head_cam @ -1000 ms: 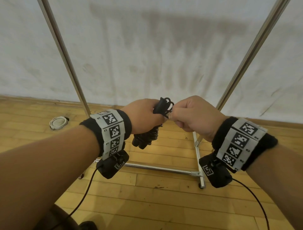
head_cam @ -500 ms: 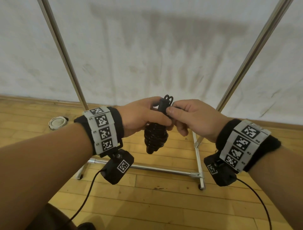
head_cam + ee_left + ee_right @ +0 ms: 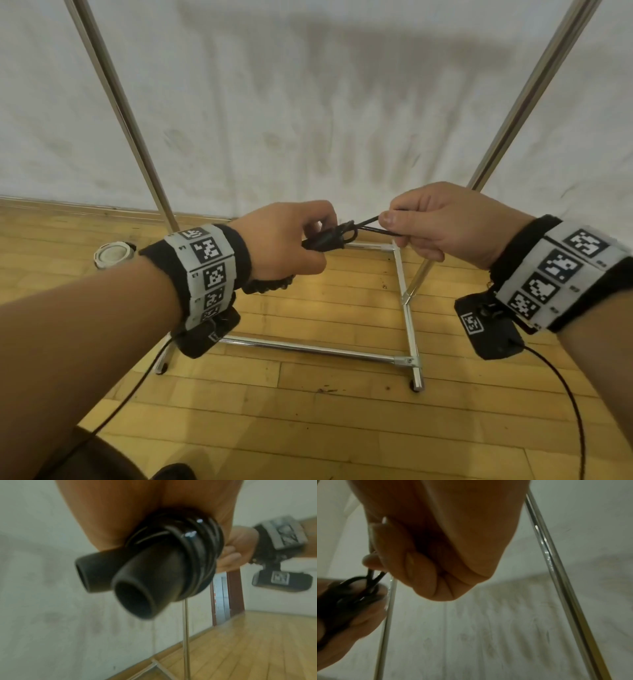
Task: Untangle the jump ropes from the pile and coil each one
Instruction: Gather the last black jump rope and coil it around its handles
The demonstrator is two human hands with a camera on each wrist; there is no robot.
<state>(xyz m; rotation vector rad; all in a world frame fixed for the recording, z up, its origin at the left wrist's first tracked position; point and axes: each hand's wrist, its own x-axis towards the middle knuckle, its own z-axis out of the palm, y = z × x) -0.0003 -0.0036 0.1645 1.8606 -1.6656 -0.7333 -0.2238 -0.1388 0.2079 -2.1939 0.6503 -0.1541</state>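
Observation:
A black jump rope (image 3: 325,240) is held in mid-air between both hands. My left hand (image 3: 291,246) grips its two black handles (image 3: 137,577), which have several turns of cord (image 3: 202,550) wound round them. The handle ends stick out below the fist (image 3: 270,285). My right hand (image 3: 421,222) pinches a doubled loop of the cord (image 3: 371,226) and holds it taut to the right of the bundle. In the right wrist view the cord loop (image 3: 374,578) runs from the pinching fingers down to the left hand (image 3: 351,618).
A chrome rack frame (image 3: 407,308) stands on the wooden floor in front of a white cloth backdrop (image 3: 308,102), with slanted poles (image 3: 120,102) left and right. A round white lid (image 3: 114,254) lies on the floor at left. Cables hang from both wrist cameras.
The bundle has tilted from upright to nearly level in my left hand. My right hand has moved right, drawing a loop of cord out from the handle tops.

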